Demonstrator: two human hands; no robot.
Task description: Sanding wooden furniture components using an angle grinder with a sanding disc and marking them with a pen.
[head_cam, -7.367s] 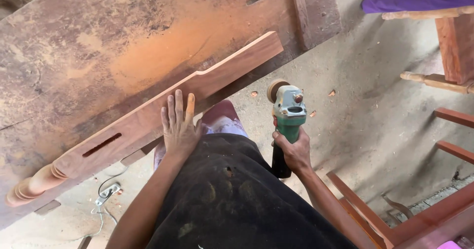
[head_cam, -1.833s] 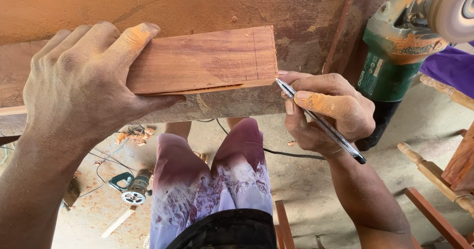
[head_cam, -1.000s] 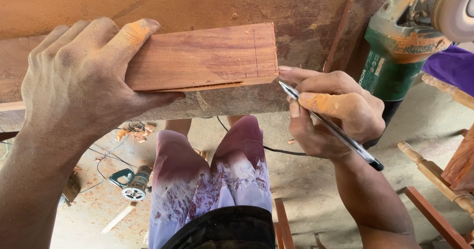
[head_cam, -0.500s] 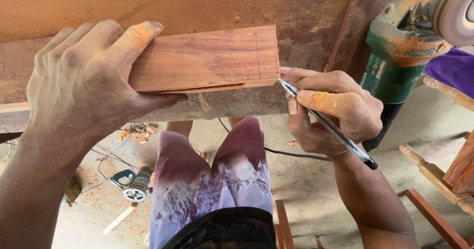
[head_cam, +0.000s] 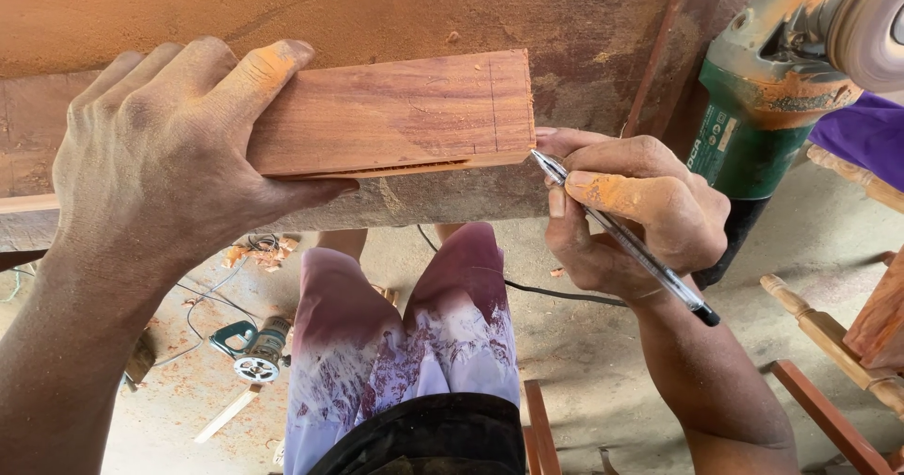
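My left hand [head_cam: 165, 160], dusted with orange sawdust, clamps a reddish wooden piece [head_cam: 405, 112] against the workbench, thumb underneath and fingers over the top. A thin dark line runs across the piece near its right end. My right hand [head_cam: 631, 211] grips a clear pen [head_cam: 621, 240] with a black cap, its tip touching the lower right corner of the wood. A green angle grinder [head_cam: 763, 127] stands just behind my right hand, its disc at the top right.
A worn, dusty workbench slab [head_cam: 330, 14] fills the top of the view. Below on the floor lie a small power tool [head_cam: 254, 348], cables and wood shavings. Turned wooden furniture parts [head_cam: 829, 334] stand at the right. My patterned shorts [head_cam: 405, 343] are in the middle.
Since the oldest frame my right hand put the grinder down and took up the pen. Over the last second the pen tip has stayed at the wood's right end with only slight shifts.
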